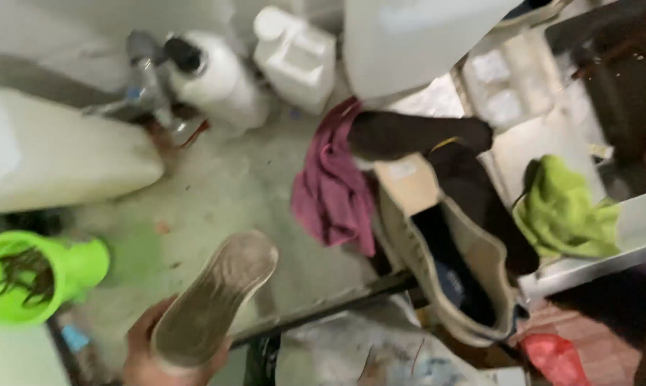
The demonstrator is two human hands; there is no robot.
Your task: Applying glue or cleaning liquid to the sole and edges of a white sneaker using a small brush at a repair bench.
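Biggest first: a white tank (416, 43) at the top edge and a long white can (51, 154) lying at the left, both on a stained grey floor (215, 186). Between them, a small white jug (294, 57) and a white bottle (215, 78) with a black cap.

Right of centre, a second shoe (451, 264), beige with a dark lining, tipped on its side with the opening up. Draped across its upper end, a black cloth (416, 136) (could be a sleeve or a sock, too blurred to tell), and just beside that a maroon rag (333, 186) hanging down. Farther right, a crumpled green cloth (562, 211) on a white ledge (623, 250). At the lower left, a bright green cup (30, 279) holding something dark and tangled. Along the bottom, crinkled plastic sheet (351, 354) and a red bag (555, 357).

Smallest and nearest: the shoe (215, 300), held at the bottom left with its sole turned up to the camera, well apart from its mate. Left hand (144, 350) wrapped round the heel end, fingers clamped on it. No right hand in view.

As for progress: sole grey and dusty all over, no clean patch showing; neither rag touching either shoe; second shoe lying on its side, not in hand.
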